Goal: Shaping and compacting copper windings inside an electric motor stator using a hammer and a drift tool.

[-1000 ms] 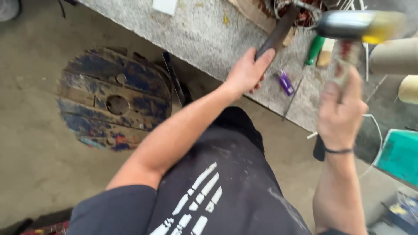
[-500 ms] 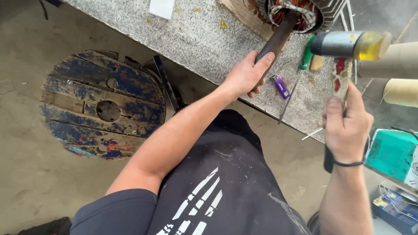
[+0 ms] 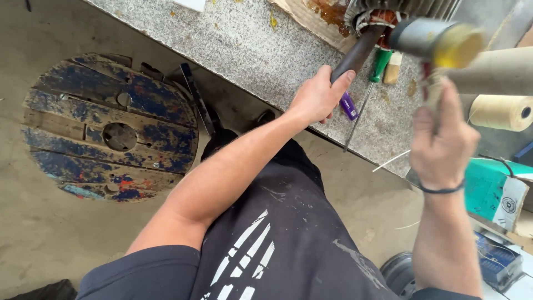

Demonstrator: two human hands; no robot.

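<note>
Head view, looking down. Worktop (image 3: 261, 50): speckled stone slab, its near edge running diagonally above the concrete floor. Spool (image 3: 108, 128): round wooden disc with worn blue paint, flat on the floor, well apart from that edge. Motor (image 3: 400, 11): finned housing at the worktop's far edge, only partly in frame. Rod (image 3: 358, 53): dark bar slanting from the motor towards the near edge. Left hand (image 3: 319, 97): clenched around the rod's lower end. Mallet (image 3: 438, 41): blurred, grey head with a yellow face, just beside the rod's upper end. Right hand (image 3: 441, 147): gripping the mallet handle. Screwdriver (image 3: 369, 89): green-handled, lying beside the rod.
</note>
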